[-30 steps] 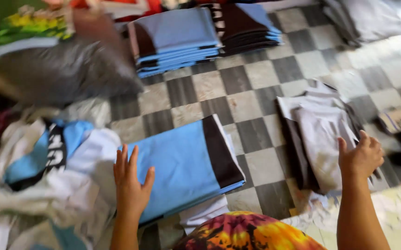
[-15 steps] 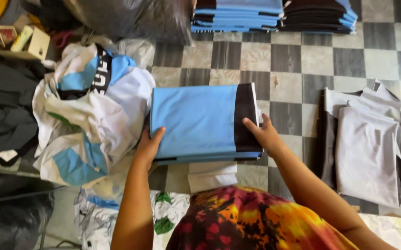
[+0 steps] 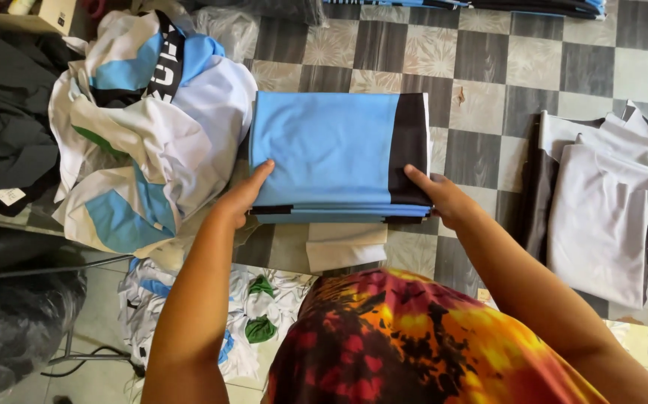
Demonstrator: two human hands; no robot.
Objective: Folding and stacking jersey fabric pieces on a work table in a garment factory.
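Folded stack (image 3: 331, 150): sky-blue, black band at right, edges squared.

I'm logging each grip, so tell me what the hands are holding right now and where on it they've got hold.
Both hands grip the folded blue and black stack at its near edge: left hand at the near-left corner, right hand at the near-right corner, by the black band.

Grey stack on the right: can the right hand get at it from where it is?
Probably yes. The right hand rests on the blue stack; only bare checkered floor lies between it and the grey stack.
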